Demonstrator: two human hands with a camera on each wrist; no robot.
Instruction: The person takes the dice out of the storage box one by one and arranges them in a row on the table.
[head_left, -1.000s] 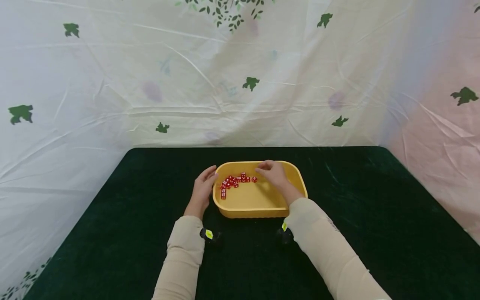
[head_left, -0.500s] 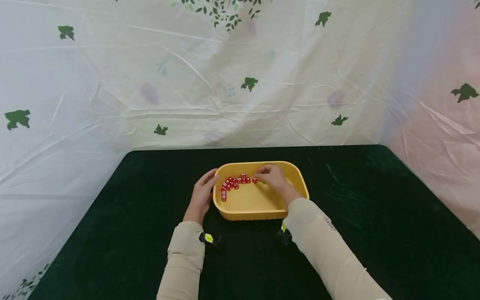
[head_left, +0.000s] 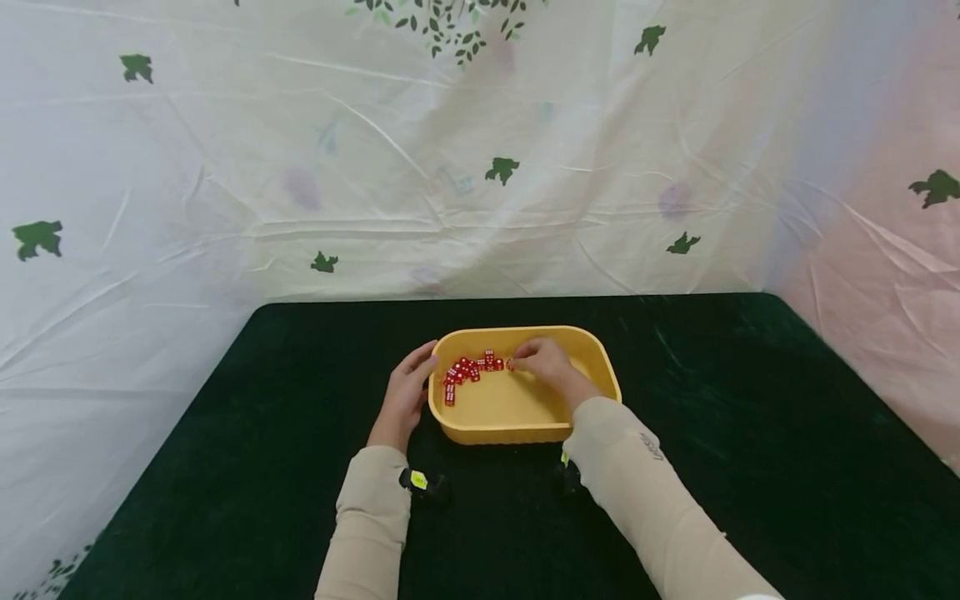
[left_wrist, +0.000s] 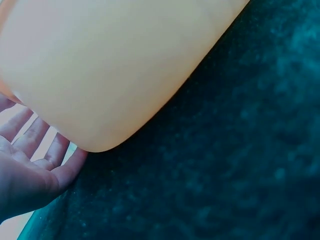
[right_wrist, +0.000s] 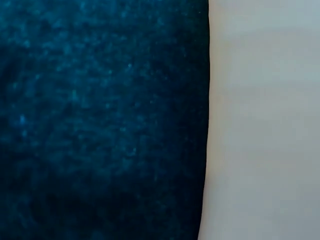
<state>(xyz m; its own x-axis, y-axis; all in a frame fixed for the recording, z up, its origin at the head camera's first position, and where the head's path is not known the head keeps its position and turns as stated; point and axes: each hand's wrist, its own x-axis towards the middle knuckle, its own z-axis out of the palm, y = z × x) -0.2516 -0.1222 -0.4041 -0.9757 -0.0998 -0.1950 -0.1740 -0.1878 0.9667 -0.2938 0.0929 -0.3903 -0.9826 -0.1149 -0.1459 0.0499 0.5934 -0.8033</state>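
Note:
A yellow plastic tray [head_left: 517, 429] with rounded corners stands on the dark green table. Along its far left inside lie several red dice [head_left: 463, 369] with white pips, bunched in a curved row. My right hand [head_left: 551, 367] reaches into the tray and pinches a red die [head_left: 510, 364] at the right end of that row, partly covered by the fingertips. Against the tray's left side rests my left hand [head_left: 405, 392], its fingers extended along the wall. The left wrist view shows those fingers [left_wrist: 32, 135] spread beside the tray's outer wall [left_wrist: 110, 85].
Dark green cloth covers the table [head_left: 262, 467] around the tray. Behind it hangs a pale curtain [head_left: 420, 183] with green leaf and bird prints. The right wrist view holds only the cloth [right_wrist: 100, 110] and the tray's outer wall [right_wrist: 265, 120].
My right hand has come down and slightly left, from above the end die to fingertips closed on it. My left hand stays at the tray's left side.

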